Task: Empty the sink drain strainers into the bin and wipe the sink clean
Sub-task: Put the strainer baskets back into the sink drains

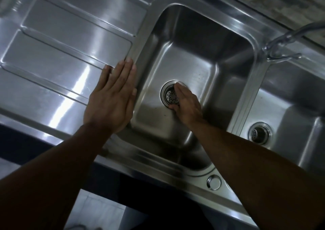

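A perforated steel drain strainer (170,95) sits in the drain of the left sink basin (193,54). My right hand (189,105) reaches down into this basin, its fingers curving round the strainer's far and right side and the thumb at its near edge. The hand covers the strainer's right half. My left hand (112,99) lies flat, fingers straight, on the drainboard (61,54) against the basin's left rim. A second strainer (258,134) sits in the drain of the right basin (290,97), untouched. No bin or cloth is in view.
A chrome tap (281,41) arches over the divider between the two basins at the back right. A round steel cap (213,182) is set in the sink's front rim. Pale floor tiles (98,212) show below the counter's front edge.
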Demonstrator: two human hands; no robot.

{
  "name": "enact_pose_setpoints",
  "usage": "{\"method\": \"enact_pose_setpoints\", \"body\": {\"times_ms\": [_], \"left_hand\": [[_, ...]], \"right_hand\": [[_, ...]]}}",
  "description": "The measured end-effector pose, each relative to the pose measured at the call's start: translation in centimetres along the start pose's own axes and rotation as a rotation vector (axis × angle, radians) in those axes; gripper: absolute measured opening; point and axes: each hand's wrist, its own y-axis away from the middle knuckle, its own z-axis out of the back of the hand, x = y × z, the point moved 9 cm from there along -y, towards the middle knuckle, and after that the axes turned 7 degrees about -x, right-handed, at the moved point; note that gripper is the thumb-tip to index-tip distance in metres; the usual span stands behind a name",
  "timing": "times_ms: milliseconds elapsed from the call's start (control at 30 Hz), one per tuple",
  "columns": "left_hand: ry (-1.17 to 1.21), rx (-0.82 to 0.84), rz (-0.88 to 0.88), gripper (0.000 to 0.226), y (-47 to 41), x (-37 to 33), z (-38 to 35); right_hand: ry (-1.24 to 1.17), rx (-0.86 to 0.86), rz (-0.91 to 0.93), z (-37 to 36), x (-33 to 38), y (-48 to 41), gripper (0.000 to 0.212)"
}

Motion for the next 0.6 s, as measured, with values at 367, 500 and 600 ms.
{"method": "enact_pose_setpoints", "body": {"times_ms": [367,500,600], "left_hand": [[0.011,-0.050,-0.020,0.058,0.1,0.1,-0.3],[-0.007,-0.034,-0.029,0.058,0.1,0.5,-0.9],[-0.020,-0.039,-0.031,0.057,0.0,0.5,-0.9]], "right_hand": [[0.122,0.066,0.034,-0.4,0.4,-0.8,0.079],[0.177,0.102,0.032,-0.2,0.8,0.1,0.074],[0.137,0.104,0.036,0.9,1.6,1.5,0.068]]}}
